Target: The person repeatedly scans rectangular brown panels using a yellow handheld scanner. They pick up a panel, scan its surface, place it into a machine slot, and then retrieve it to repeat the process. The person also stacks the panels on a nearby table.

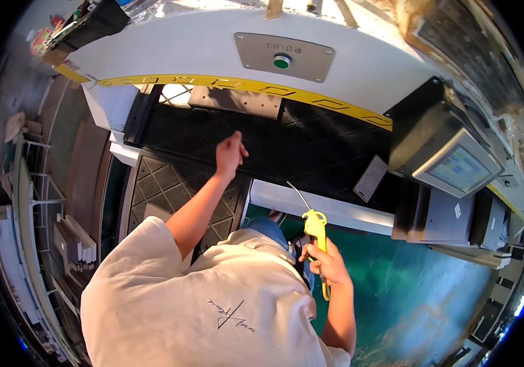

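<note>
My right hand [330, 262] grips a yellow air blow gun [316, 225] by its handle. The gun's thin metal nozzle points up and to the left, past the front edge of the machine. Over the black machine bed [311, 137] reaches my left hand [230, 158], fingers loosely bent with the thumb apart. Nothing shows in that hand, and whether it touches the bed I cannot tell. A black grid-patterned side table [159, 183] lies below my left forearm.
A yellow-edged white machine beam [182, 52] spans above the bed, with a green button [281, 61] on a metal plate. To the right stand a touchscreen [457, 162] and dark panels [439, 214]. A white label card [370, 178] lies on the bed. Shelving with boards [75, 241] is at left.
</note>
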A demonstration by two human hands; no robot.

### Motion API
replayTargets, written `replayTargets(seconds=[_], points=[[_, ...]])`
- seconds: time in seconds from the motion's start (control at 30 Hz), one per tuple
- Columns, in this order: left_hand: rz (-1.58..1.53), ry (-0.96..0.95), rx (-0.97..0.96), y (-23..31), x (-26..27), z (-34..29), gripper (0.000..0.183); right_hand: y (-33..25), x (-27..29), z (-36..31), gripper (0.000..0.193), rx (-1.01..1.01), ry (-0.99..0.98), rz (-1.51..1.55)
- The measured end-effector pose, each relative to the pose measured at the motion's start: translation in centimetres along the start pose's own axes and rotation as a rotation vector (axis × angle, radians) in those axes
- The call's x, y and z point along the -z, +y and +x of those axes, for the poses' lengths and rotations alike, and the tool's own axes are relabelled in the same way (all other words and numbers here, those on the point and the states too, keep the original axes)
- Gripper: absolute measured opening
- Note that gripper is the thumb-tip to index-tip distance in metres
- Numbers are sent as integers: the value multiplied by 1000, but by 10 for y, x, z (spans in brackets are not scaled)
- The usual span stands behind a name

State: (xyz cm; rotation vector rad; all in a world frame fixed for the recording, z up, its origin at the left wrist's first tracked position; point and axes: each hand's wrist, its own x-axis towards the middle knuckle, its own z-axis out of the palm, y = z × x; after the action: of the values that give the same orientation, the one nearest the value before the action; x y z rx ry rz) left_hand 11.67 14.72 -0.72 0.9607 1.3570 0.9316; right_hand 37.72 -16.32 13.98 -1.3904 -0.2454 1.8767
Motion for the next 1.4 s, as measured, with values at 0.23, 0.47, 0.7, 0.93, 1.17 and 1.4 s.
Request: replayTargets(seconds=[0.23,0.47,0.7,0.93,1.17,1.4], points=[[500,-190,46,14,-74,-101,62,31,35,-28,29,92,-132,42],[554,-496,-102,30,-108,-123,36,77,83,-55,35,219,-175,68],[882,-807,-500,-8,-252,-78,45,141,106,-96,59,375,-202,521],[1128,-773,-537,-24,-330,-64,45,189,94,-165,41,263,205,227],[1054,-645,-318,-39,-349,-45,42,136,57,-259,39,35,272,-16],[942,-871,-309,-47,-340,-27,38,97,96,-327,49,-574,437,-526]])
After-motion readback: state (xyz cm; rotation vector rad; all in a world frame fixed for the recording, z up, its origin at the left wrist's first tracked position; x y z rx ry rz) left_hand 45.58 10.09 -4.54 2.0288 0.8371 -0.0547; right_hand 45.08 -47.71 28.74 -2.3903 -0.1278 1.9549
